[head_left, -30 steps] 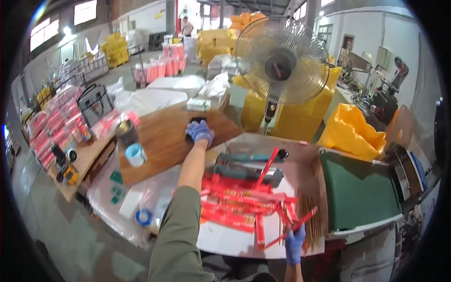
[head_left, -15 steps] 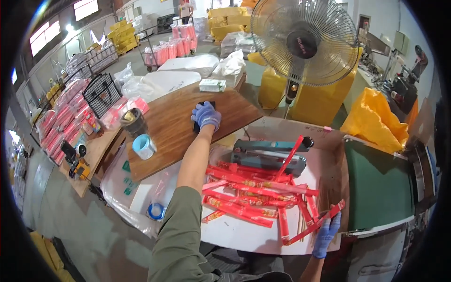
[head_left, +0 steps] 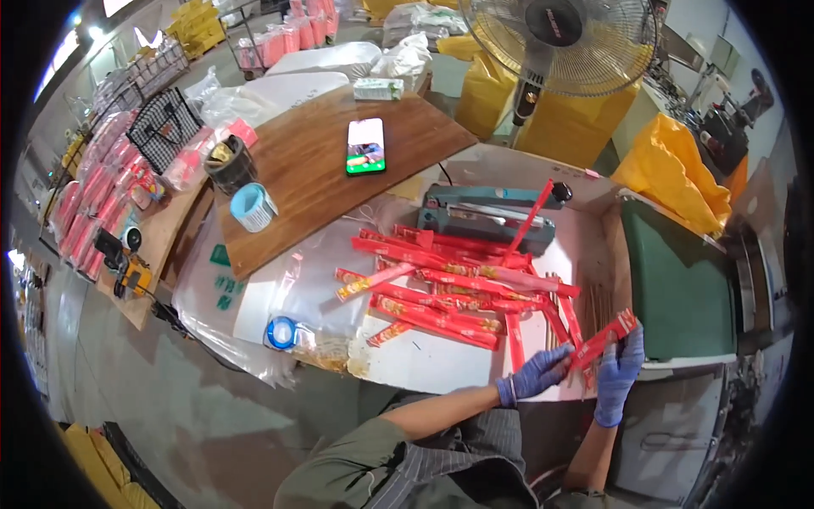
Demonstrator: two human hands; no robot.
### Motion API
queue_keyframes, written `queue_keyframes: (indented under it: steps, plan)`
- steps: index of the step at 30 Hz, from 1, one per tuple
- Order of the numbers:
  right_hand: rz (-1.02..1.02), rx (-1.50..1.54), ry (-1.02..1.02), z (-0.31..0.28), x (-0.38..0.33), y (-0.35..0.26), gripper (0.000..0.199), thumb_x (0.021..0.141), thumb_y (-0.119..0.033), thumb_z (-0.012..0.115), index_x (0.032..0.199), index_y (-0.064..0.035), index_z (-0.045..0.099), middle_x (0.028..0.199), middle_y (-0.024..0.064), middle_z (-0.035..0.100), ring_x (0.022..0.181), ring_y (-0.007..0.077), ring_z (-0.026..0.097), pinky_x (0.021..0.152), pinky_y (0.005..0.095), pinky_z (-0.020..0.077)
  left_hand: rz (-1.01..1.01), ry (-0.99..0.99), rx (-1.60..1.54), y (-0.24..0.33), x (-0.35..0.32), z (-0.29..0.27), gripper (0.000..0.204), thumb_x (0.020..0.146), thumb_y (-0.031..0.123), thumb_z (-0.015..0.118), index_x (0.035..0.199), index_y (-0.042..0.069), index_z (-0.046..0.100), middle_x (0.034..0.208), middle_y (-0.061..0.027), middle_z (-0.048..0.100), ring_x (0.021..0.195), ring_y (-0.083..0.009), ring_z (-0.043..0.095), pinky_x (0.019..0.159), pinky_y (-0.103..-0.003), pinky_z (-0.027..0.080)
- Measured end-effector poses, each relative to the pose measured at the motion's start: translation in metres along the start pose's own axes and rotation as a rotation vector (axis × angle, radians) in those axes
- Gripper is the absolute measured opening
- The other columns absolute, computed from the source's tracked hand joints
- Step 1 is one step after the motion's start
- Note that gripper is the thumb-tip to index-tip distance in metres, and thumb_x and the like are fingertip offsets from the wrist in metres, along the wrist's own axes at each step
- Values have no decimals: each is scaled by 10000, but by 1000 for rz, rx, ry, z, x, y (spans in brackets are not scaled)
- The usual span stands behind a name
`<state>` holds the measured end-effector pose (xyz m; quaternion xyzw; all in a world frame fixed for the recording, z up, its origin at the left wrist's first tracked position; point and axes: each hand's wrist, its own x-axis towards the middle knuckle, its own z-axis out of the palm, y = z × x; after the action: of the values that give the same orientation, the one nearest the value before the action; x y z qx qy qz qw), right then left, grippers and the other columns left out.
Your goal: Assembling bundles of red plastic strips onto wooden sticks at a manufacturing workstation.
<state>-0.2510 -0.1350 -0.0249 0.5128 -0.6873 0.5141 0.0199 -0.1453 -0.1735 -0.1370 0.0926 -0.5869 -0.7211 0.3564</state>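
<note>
While your right hand [head_left: 617,373], gloved in blue, is closed around one long red packet [head_left: 604,339], your left hand [head_left: 536,374], gloved the same, reaches across and pinches the lower end of that packet between its fingertips. The packet slants up to the right, its upper end near the edge of the green bin [head_left: 682,288] on your right, and it hangs just above the near right corner of the white table [head_left: 424,360].

On the table, up and to the left of your hands, lies a loose pile of red packets [head_left: 449,288], crossing one another at many angles. Behind the pile sits a teal heat sealer [head_left: 487,216], with one red packet leaning upright against it. A roll of blue tape [head_left: 281,332] rests on clear plastic sheeting at the left of the table.

Farther away, a wooden board [head_left: 314,161] carries a phone [head_left: 366,146] with its screen lit, a white roll of tape [head_left: 253,206] and a dark cup [head_left: 229,165]. A standing fan [head_left: 560,34] rises at the far side in front of yellow bags [head_left: 674,161].
</note>
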Motion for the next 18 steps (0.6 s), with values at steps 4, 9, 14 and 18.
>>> queue_keyframes:
  steps: [4,9,14,18]
  plan:
    - [-26,-206,-163,-28,17,2,98,763,-55,523,825,18,502,648,82,503,563,132,447,531,260,388,30,12,73,-1,1,-4,195,862,190,429,866,6,493,601,-58,430,568,-104,442,547,-250,391]
    - [18,-452,-412,-40,35,-6,66,703,-40,547,670,-6,502,549,74,479,481,140,436,464,275,360,-104,0,58,-7,2,-9,217,855,198,457,749,14,504,575,-8,469,557,-67,455,538,-223,398]
    - [-457,-455,-678,-6,5,-22,16,630,-108,536,631,-97,525,598,71,510,564,221,542,472,336,418,-6,-55,-18,1,14,-4,151,840,146,449,836,11,517,704,-36,527,650,-91,507,599,-235,434]
    - [-286,-141,-633,18,-18,-28,246,604,-105,644,812,-49,525,774,88,556,717,250,564,603,334,448,93,51,-305,-30,5,-17,210,812,162,507,969,22,503,847,-44,536,747,-137,517,647,-241,445]
